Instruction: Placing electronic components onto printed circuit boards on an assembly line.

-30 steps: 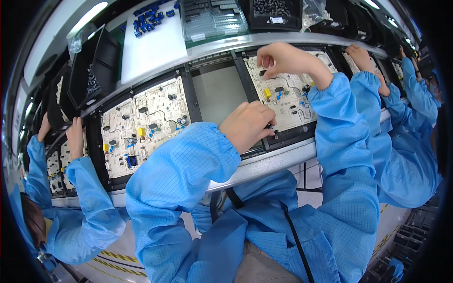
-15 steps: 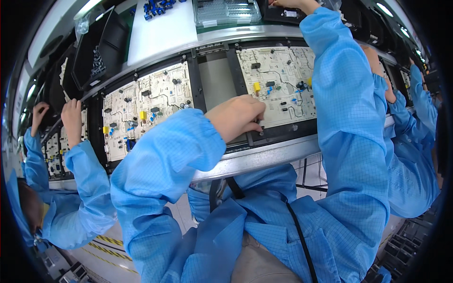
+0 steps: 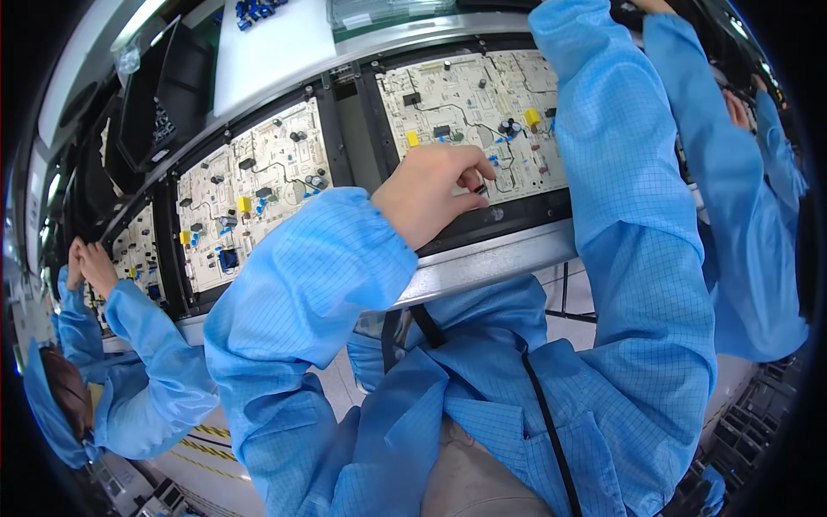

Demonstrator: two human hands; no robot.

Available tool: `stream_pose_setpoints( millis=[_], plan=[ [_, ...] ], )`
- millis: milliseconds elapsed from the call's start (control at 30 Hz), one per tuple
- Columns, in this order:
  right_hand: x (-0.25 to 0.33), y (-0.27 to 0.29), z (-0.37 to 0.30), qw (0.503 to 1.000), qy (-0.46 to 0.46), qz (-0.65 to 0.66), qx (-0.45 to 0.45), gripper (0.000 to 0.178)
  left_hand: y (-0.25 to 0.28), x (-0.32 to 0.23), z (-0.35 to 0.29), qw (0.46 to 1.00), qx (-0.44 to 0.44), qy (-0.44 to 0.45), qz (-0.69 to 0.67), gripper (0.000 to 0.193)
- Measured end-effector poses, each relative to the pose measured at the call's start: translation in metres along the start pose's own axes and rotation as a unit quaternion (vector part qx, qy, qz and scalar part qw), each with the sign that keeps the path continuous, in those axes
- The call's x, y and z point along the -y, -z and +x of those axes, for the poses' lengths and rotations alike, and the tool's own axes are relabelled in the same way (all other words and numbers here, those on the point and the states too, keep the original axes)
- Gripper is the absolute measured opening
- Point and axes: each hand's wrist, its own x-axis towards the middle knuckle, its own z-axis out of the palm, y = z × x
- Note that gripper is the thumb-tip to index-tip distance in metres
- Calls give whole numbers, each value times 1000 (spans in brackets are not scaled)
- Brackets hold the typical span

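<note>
My left hand (image 3: pixel 435 191) is over the lower left part of a cream circuit board (image 3: pixel 465 77) set in a black frame. Its fingers are curled, and a small dark electronic component (image 3: pixel 480 189) shows between thumb and fingertips; its exact kind is too small to tell. The board carries yellow blocks (image 3: pixel 531 116), black cylinders and small blue parts. My right arm (image 3: pixel 616 129) stretches forward past the board's right side, covering part of it. The right hand lies beyond the upper edge of the picture, so its fingers are hidden.
A second populated board (image 3: pixel 258 185) sits to the left on the metal-edged line (image 3: pixel 491 267). Beyond are a white sheet (image 3: pixel 276 47) with blue components (image 3: pixel 257 12), a clear tray (image 3: pixel 388 10) and a black bin (image 3: pixel 168 95). Co-workers in blue sleeves (image 3: pixel 155 345) work on both sides.
The boards have shifted up and left in the picture. My left hand has gone from the board's lower edge onto the board. My right hand has passed out of the top of the view.
</note>
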Motion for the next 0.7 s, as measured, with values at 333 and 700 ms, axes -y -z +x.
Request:
stream_pose_setpoints(
  millis=[333,700],
  plan=[
    [-3,-1,0,999,-43,19,2,16,-27,2,15,964,-75,-37,251,22],
    [-14,27,-4,986,-39,149,69,18,-38,-11,13,923,-116,-107,351,19]
  ],
)
